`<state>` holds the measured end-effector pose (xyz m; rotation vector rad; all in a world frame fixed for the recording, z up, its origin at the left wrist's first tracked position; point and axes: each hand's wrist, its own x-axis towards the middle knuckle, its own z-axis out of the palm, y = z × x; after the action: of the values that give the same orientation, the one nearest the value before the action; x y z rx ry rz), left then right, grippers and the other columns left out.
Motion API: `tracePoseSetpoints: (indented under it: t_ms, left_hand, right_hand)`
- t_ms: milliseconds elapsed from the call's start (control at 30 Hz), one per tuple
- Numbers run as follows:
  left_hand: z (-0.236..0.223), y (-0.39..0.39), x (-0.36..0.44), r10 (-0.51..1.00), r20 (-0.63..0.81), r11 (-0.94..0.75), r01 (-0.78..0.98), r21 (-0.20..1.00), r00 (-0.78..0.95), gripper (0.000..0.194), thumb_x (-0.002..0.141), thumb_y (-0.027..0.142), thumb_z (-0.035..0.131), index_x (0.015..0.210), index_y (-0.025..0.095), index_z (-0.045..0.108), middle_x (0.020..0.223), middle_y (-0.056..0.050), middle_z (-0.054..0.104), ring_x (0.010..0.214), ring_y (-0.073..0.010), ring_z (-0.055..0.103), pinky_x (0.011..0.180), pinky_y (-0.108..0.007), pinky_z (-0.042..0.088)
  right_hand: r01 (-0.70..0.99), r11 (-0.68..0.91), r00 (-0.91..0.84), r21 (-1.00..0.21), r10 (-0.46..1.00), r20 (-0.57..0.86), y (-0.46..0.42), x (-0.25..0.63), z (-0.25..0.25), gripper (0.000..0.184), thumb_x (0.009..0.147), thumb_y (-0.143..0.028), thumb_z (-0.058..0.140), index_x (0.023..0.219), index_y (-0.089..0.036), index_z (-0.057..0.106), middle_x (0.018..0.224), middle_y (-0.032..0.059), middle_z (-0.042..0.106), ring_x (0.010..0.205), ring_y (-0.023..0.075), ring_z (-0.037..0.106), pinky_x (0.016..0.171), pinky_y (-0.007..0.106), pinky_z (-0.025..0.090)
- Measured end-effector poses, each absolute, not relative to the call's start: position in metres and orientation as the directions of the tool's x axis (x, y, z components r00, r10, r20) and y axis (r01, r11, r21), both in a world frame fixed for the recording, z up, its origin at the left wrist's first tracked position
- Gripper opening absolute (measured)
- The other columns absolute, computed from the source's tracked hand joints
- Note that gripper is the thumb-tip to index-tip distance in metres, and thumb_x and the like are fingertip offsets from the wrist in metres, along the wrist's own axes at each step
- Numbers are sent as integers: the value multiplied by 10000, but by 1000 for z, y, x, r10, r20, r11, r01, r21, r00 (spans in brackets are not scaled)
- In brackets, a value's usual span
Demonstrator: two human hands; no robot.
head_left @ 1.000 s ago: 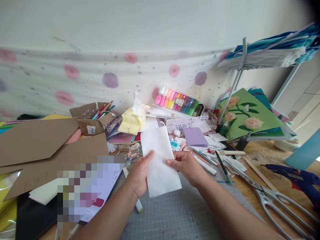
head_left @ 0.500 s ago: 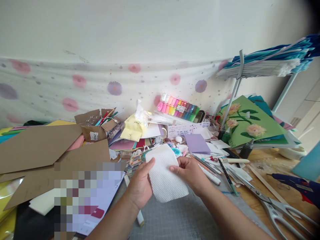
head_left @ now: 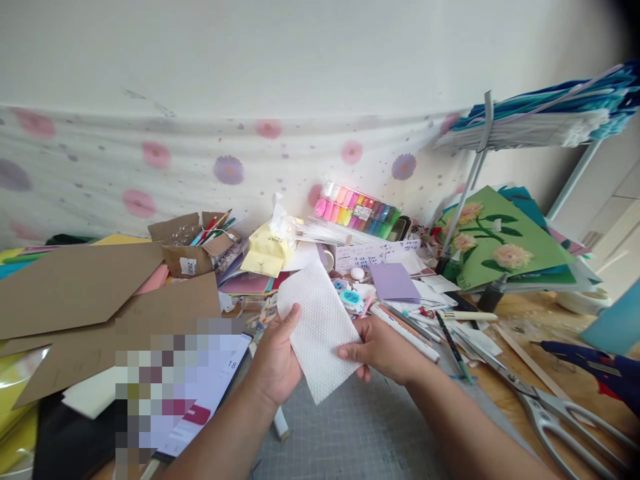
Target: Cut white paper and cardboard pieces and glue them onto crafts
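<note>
The left and right hands together hold a white dimpled paper sheet (head_left: 320, 333), raised and tilted above a grey gridded cutting mat (head_left: 350, 430). The left hand (head_left: 277, 357) grips at nine o'clock, its thumb across the front, the rest of its hold partly hidden; the right hand (head_left: 385, 348) pinches the edge at four o'clock. Around the sheet, an open brown cardboard box (head_left: 187, 261) with pencils stands at ten o'clock and a purple paper square (head_left: 395, 282) lies at two. Silver metal scissors (head_left: 525, 387) lie between three and four, partly on the brown wooden surface (head_left: 560, 323), near a blue plastic glue gun (head_left: 600, 367).
</note>
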<state>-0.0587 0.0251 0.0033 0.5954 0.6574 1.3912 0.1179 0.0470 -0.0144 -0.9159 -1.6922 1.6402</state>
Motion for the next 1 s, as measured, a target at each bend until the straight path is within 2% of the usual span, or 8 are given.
tracePoseSetpoints:
  t_ms: [167, 267, 333, 467, 567, 733, 867, 1000]
  left_hand:
    - [7, 26, -62, 979, -185, 195, -660, 726, 86, 373, 827, 315, 615, 1131, 99, 627, 908, -157, 749, 801, -305, 705, 788, -464, 528]
    - [6, 24, -59, 989, -123, 143, -647, 749, 77, 370, 815, 300, 648, 1147, 138, 627, 946, -130, 752, 846, -296, 705, 808, -446, 527]
    - [4, 22, -56, 994, -66, 104, -645, 757, 83, 382, 793, 278, 683, 1152, 161, 624, 969, -110, 752, 884, -288, 703, 832, -433, 524]
    - [1, 18, -52, 992, -83, 127, -622, 773, 100, 397, 760, 272, 720, 1122, 138, 629, 947, -117, 756, 905, -296, 702, 817, -417, 531]
    - [1, 17, -52, 989, -100, 145, -624, 768, 108, 406, 730, 293, 745, 1088, 132, 639, 917, -117, 760, 891, -299, 705, 790, -406, 537]
    - [2, 19, -53, 985, -97, 164, -632, 757, 140, 334, 738, 298, 730, 1023, 139, 660, 897, -109, 761, 868, -289, 709, 775, -394, 536]
    - [1, 21, -53, 987, -111, 160, -625, 764, 117, 239, 745, 289, 723, 924, 138, 674, 850, -98, 763, 858, -276, 709, 774, -372, 530]
    - [2, 19, -52, 989, -101, 145, -609, 779, 107, 240, 731, 290, 739, 914, 147, 682, 814, -87, 764, 849, -273, 708, 770, -366, 524]
  right_hand:
    - [70, -33, -665, -997, 743, -71, 43, 120, -7, 386, 634, -509, 771, 634, -143, 648, 490, -33, 548, 419, 99, 494, 411, 215, 422]
    - [34, 8, -659, -999, 752, -16, 43, 119, -4, 404, 625, -518, 777, 693, -131, 684, 603, -5, 598, 551, 127, 529, 508, 230, 423]
    - [-3, 46, -594, -999, 803, 39, 45, 118, -5, 409, 644, -524, 767, 739, -135, 685, 687, 2, 612, 623, 131, 517, 559, 230, 400]
    - [-29, 69, -447, -997, 891, 74, 49, 116, -13, 400, 678, -525, 746, 669, -146, 620, 601, -23, 544, 532, 98, 420, 482, 213, 299]
    - [-33, 65, -435, -997, 898, 73, 51, 116, -16, 424, 651, -532, 762, 595, -155, 577, 529, -46, 484, 472, 81, 354, 456, 214, 248]
    - [-48, 73, -457, -996, 885, 87, 50, 116, -15, 437, 614, -548, 777, 586, -150, 598, 565, -40, 502, 512, 90, 370, 493, 221, 260]
    - [-53, 77, -478, -996, 873, 94, 50, 117, -14, 412, 636, -512, 780, 583, -142, 609, 584, -35, 510, 542, 96, 394, 521, 221, 269]
    - [-68, 96, -496, -993, 860, 118, 48, 118, -11, 399, 674, -531, 748, 681, -139, 674, 641, -8, 576, 586, 126, 462, 562, 237, 335]
